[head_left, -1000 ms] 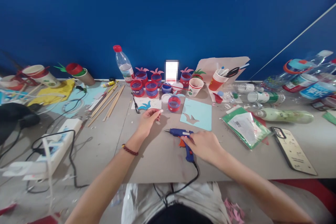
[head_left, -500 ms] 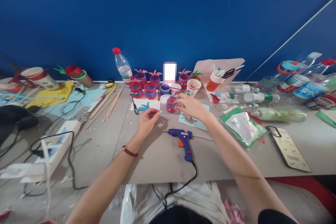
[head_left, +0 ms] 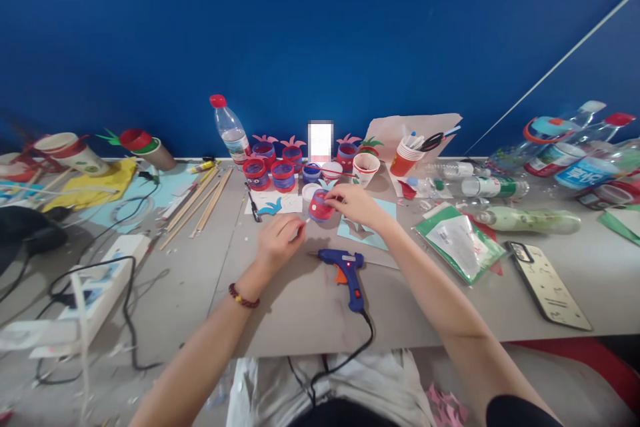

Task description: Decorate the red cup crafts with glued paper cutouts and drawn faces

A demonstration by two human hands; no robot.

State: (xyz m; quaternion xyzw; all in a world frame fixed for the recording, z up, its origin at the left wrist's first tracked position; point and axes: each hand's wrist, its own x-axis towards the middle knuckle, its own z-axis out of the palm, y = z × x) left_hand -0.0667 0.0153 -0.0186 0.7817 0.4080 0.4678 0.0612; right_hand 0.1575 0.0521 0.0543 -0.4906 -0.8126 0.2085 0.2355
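Fitting a small piece to the red-and-blue ring

We are steadying the red-and-blue ring (head_left: 320,205) with our right hand (head_left: 356,207), its grip pinching the rim just above the worktop (head_left: 300,307), beyond the glue gun (head_left: 345,267). Our left hand (head_left: 277,243) is pinching a tiny white bit (head_left: 306,221) beside the ring. We judge we are attaching it; bringing it on calls for a careful, aligned press.

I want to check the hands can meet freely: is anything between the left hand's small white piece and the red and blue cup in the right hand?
Nothing visible. The left hand pinches the small white piece just left of the red and blue cup held by the right hand. The glue gun lies nearer the person, out of the way.
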